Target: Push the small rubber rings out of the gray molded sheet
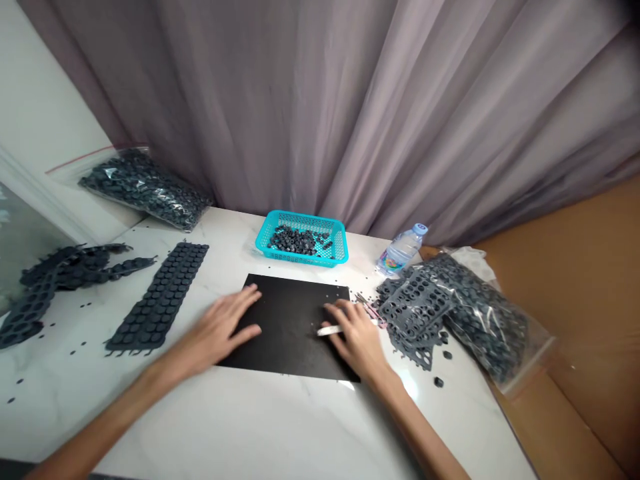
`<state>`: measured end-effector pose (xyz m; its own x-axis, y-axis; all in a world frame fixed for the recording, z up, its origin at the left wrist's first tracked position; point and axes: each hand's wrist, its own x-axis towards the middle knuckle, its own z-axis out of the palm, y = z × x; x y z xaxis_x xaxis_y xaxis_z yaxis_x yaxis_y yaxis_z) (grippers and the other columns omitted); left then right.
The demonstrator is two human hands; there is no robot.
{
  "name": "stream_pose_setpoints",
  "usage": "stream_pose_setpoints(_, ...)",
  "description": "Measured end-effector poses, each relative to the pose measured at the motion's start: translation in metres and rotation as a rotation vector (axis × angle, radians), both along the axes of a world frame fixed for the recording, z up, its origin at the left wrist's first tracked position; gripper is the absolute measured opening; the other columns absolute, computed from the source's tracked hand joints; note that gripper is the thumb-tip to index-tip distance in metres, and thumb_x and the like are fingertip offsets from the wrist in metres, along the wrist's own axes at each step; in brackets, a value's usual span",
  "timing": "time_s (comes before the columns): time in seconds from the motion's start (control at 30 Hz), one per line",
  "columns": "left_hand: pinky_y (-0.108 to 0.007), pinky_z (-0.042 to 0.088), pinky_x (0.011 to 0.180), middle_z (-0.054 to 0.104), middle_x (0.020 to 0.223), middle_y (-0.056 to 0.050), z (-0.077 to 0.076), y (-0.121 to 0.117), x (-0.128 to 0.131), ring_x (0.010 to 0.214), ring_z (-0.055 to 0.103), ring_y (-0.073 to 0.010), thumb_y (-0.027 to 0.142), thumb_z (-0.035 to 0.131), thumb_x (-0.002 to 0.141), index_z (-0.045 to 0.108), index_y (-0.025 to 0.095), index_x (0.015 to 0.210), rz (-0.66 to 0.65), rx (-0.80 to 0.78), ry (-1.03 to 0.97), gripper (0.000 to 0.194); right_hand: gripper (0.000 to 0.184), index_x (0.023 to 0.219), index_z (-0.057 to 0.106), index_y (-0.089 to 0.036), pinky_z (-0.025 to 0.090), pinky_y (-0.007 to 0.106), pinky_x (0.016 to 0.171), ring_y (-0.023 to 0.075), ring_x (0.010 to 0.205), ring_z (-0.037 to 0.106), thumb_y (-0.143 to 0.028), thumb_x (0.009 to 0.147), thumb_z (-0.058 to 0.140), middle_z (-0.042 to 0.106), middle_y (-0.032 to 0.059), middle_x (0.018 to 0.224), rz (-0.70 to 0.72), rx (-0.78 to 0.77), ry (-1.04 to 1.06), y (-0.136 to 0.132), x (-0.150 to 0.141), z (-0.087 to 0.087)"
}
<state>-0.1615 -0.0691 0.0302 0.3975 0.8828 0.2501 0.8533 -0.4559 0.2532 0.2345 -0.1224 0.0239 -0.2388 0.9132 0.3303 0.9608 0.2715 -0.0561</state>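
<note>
A flat black mat [295,327] lies on the white table in front of me. My left hand [220,327] rests on its left edge, thumb and fingers apart, with nothing held. Over the mat's right side, my right hand [355,333] is closed around a slim white pen-like tool [330,330] whose tip points left; its exact kind is unclear. Left of the mat lies a dark moulded rubber sheet [159,297] with rows of round pads. Behind the mat stands a turquoise basket [302,260] with small black pieces [293,240] in it.
Punched-out dark sheets [415,307] pile up at the right, beside a pink-handled tool [373,310], a water bottle [403,249] and a bag of black pieces [493,320]. Another filled bag [147,190] sits back left, near dark strip scraps [65,273]. A curtain [280,100] hangs behind.
</note>
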Motion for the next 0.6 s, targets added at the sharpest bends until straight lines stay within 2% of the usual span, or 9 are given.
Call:
stream_pose_setpoints(0.07,-0.043,0.033,0.122,0.035,0.165,-0.005,-0.006,-0.015,0.039,0.149,0.039,-0.0269,0.058,0.044,0.101,0.027,0.031,0.161,-0.252,-0.097,0.034,0.067,0.049,0.149,0.048,-0.028,0.048,0.043,0.099,0.0283,0.118,0.053,-0.037,0.102,0.052,0.056,0.0098,0.144,0.256,-0.102,0.057,-0.004,-0.021,0.006)
stream_pose_setpoints(0.17,-0.042,0.026,0.126,0.025,0.169,-0.002,-0.020,-0.017,0.064,0.154,0.029,-0.0234,0.055,0.042,0.103,0.012,0.033,0.164,-0.334,-0.107,0.038,0.071,0.059,0.157,0.039,-0.032,0.047,0.045,0.104,0.0269,0.115,0.054,-0.044,0.101,0.054,0.047,0.0057,0.157,0.417,-0.177,0.065,-0.004,-0.035,0.003)
stream_pose_setpoints(0.23,-0.043,0.024,0.128,0.021,0.170,-0.004,-0.029,-0.006,0.058,0.156,0.026,-0.0230,0.056,0.039,0.104,0.008,0.030,0.165,-0.276,-0.088,0.056,0.073,0.060,0.158,0.038,-0.027,0.047,0.049,0.104,0.0292,0.115,0.054,-0.042,0.102,0.052,0.048,0.0080,0.157,0.314,-0.142,0.053,0.003,-0.028,-0.003)
stream_pose_setpoints(0.3,-0.044,0.023,0.128,0.020,0.170,-0.006,-0.036,0.009,0.045,0.156,0.025,-0.0243,0.059,0.040,0.103,0.009,0.028,0.165,-0.206,-0.056,0.076,0.076,0.057,0.157,0.040,-0.018,0.046,0.055,0.102,0.0337,0.116,0.053,-0.034,0.103,0.048,0.055,0.0145,0.149,0.098,-0.050,0.048,0.012,-0.016,-0.008)
stream_pose_setpoints(0.4,-0.052,0.021,0.128,0.019,0.170,-0.013,-0.039,0.024,0.028,0.156,0.023,-0.0311,0.061,0.040,0.102,0.014,0.020,0.165,0.004,0.049,0.059,0.079,0.055,0.157,0.039,-0.012,0.045,0.058,0.101,0.0363,0.116,0.053,-0.023,0.103,0.040,0.055,0.0190,0.148,-0.097,0.042,0.058,0.018,-0.006,-0.004)
stream_pose_setpoints(0.47,-0.054,0.021,0.127,0.018,0.170,-0.014,-0.037,0.022,0.024,0.157,0.020,-0.0330,0.056,0.037,0.104,0.014,0.017,0.165,0.089,0.105,0.038,0.075,0.056,0.158,0.037,-0.017,0.045,0.055,0.104,0.0344,0.119,0.051,-0.028,0.103,0.042,0.047,0.0143,0.156,0.021,0.003,0.063,0.013,-0.011,0.003)
stream_pose_setpoints(0.5,-0.053,0.020,0.128,0.018,0.170,-0.012,-0.035,0.017,0.023,0.157,0.020,-0.0319,0.053,0.035,0.105,0.014,0.019,0.165,0.065,0.106,0.040,0.071,0.057,0.159,0.037,-0.022,0.045,0.052,0.105,0.0325,0.120,0.051,-0.033,0.103,0.045,0.043,0.0103,0.160,0.142,-0.045,0.062,0.008,-0.015,0.006)
stream_pose_setpoints(0.57,-0.047,0.023,0.128,0.021,0.170,-0.004,-0.032,0.003,0.022,0.157,0.023,-0.0268,0.051,0.038,0.105,0.013,0.029,0.165,-0.121,0.036,0.082,0.068,0.061,0.159,0.034,-0.029,0.046,0.048,0.106,0.0293,0.120,0.051,-0.042,0.102,0.051,0.036,0.0046,0.165,0.358,-0.157,0.050,0.000,-0.023,0.006)
stream_pose_setpoints(0.6,-0.044,0.024,0.128,0.022,0.170,-0.001,-0.031,-0.004,0.021,0.156,0.025,-0.0244,0.052,0.039,0.105,0.012,0.033,0.164,-0.218,-0.021,0.115,0.068,0.063,0.160,0.034,-0.032,0.048,0.048,0.104,0.0285,0.117,0.053,-0.044,0.101,0.053,0.036,0.0032,0.165,0.388,-0.178,0.053,-0.003,-0.025,0.004)
